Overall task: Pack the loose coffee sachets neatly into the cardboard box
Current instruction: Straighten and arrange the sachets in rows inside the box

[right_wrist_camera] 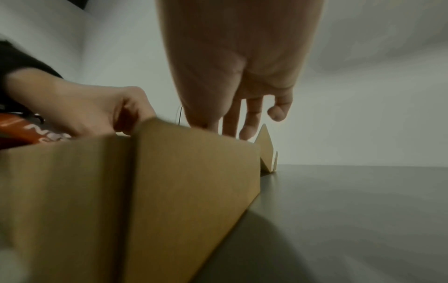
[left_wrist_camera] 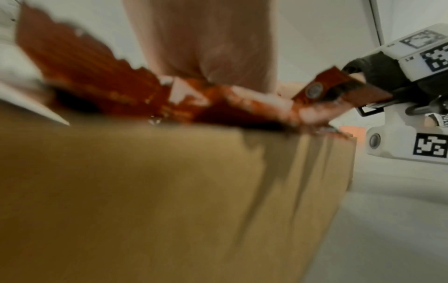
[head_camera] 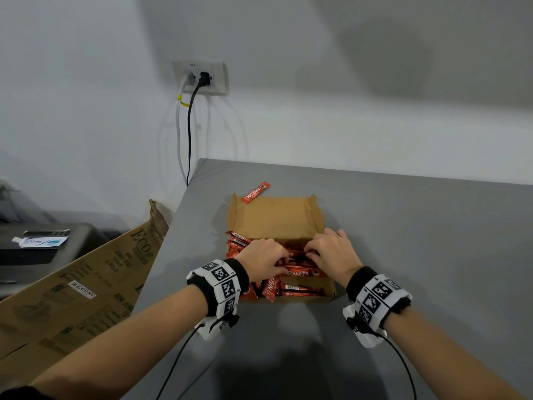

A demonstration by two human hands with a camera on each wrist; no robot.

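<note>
An open brown cardboard box [head_camera: 328, 287] sits on the grey table, its lid [head_camera: 274, 217] folded back flat. Several red coffee sachets [head_camera: 297, 274] fill it untidily, and some stick out over its left wall. My left hand [head_camera: 284, 259] and right hand [head_camera: 311, 252] are both inside the box, fingers curled on the sachets at its middle. One loose sachet [head_camera: 255, 192] lies at the lid's far edge. The left wrist view shows the box wall [left_wrist_camera: 169, 191] with blurred sachets [left_wrist_camera: 109, 86] above. In the right wrist view my right hand's fingers [right_wrist_camera: 252, 118] reach down behind the box [right_wrist_camera: 169, 181], beside my left hand [right_wrist_camera: 97, 111].
A large printed carton [head_camera: 86, 290] leans against the table's left edge. A wall outlet [head_camera: 199, 77] with two cables hangs behind the table corner. A dark appliance [head_camera: 43, 246] with a tube on it stands at the far left. Bare grey tabletop [head_camera: 418, 241] lies right of the box.
</note>
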